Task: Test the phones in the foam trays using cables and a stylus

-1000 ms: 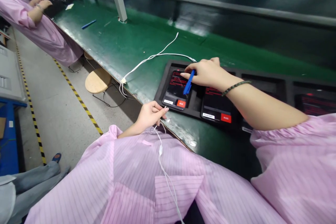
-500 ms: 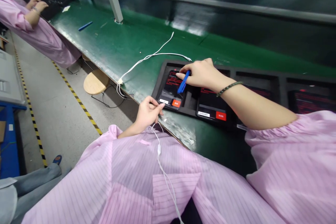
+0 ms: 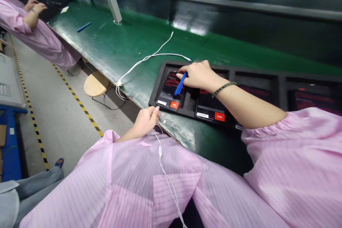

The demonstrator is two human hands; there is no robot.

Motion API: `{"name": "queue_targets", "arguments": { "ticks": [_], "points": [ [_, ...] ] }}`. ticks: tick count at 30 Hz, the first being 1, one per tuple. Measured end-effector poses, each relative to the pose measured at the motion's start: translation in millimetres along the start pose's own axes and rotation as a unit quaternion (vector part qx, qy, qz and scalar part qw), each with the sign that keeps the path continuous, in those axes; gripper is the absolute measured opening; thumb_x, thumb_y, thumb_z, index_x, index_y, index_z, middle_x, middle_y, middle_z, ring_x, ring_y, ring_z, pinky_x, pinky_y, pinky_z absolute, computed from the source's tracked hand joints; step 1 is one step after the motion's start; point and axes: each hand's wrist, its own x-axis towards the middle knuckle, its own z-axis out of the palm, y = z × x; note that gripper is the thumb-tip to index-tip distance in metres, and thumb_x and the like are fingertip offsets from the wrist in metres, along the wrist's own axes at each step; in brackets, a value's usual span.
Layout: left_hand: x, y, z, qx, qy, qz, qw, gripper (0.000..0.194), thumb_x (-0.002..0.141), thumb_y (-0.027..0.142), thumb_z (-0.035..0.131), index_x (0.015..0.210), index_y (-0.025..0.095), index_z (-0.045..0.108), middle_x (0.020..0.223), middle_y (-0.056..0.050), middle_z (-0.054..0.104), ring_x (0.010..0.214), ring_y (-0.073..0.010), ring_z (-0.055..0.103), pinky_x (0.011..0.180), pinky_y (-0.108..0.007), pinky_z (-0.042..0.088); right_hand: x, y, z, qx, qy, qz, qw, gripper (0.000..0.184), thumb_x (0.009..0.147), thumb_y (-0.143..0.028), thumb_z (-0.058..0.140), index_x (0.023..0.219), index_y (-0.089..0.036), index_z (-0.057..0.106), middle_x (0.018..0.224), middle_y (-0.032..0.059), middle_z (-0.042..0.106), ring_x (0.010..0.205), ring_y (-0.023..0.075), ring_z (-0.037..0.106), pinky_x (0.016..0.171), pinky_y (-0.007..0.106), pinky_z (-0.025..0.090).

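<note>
Pen [image 3: 180, 84], blue, gripped between the drawn-in fingers of the right hand [image 3: 199, 75], its lower end slanting down and left over the first phone [image 3: 167, 92]; contact between the two cannot be told. Right hand: closed on the pen, palm down, green-black bracelet [image 3: 223, 88] at the wrist. First phone, just below and left of that grip: face up in the end recess of a black tray [image 3: 158, 83], dark screen with red text, white label and red button along the near edge. Second phone [image 3: 210, 108], below and right of the same grip: likewise face up, upper part covered by hand and wrist. Third phone [image 3: 256, 91], beyond the right forearm: partly hidden. Fourth phone [image 3: 315, 101], farthest right of the grip: red lines on screen, near edge behind the sleeve. Left hand [image 3: 146, 121], near the tray's front left corner: thumb and fingers pinched together on a white cord [image 3: 160, 151], which runs out below the hand and down over the pink smock [image 3: 133, 164]; the pinched end is hidden. White cables [image 3: 139, 63], two, crossing on the green bench [image 3: 128, 42] left of the right hand's grip. Second pen [image 3: 84, 27], blue, well apart from both hands, farther left.
</note>
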Motion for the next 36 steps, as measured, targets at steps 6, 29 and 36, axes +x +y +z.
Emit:
{"name": "queue_targets", "arguments": {
  "ticks": [6, 29, 36],
  "points": [
    [8, 6, 0.4, -0.278, -0.078, -0.165, 0.943, 0.052, 0.088, 0.055, 0.072, 0.063, 0.018, 0.046, 0.047, 0.01, 0.034, 0.037, -0.0018, 0.024, 0.038, -0.015, 0.018, -3, -3, 2, 0.024, 0.005, 0.012, 1.0, 0.04, 0.095, -0.033, 0.044, 0.112, -0.018, 0.076, 0.098, 0.015, 0.073, 0.099, 0.0358, 0.064, 0.096, 0.052, 0.034],
    [-21, 47, -53.2, 0.097, -0.452, 0.297, 0.836, 0.018, 0.096, 0.023, 0.061, 0.094, 0.023, 0.079, 0.095, -0.01, 0.077, 0.092, -0.0216, 0.071, 0.092, -0.032, 0.054, -172, 6, -95, 0.335, 0.173, 0.09, 0.922, 0.046, 0.095, -0.072, 0.052, 0.102, -0.033, 0.075, 0.102, 0.0029, 0.075, 0.091, 0.034, 0.071, 0.086, 0.05, 0.057],
    [-39, 72, -37.9, 0.048, -0.443, 0.444, 0.778, 0.024, 0.101, 0.028, 0.048, 0.084, 0.022, 0.065, 0.068, -0.006, 0.069, 0.062, -0.0165, 0.066, 0.06, -0.029, 0.05, -198, -14, -97, 0.362, 0.289, 0.119, 0.878, 0.036, 0.097, -0.065, 0.061, 0.099, -0.033, 0.078, 0.103, 0.0025, 0.076, 0.09, 0.0248, 0.072, 0.08, 0.041, 0.059]
  ]
}}
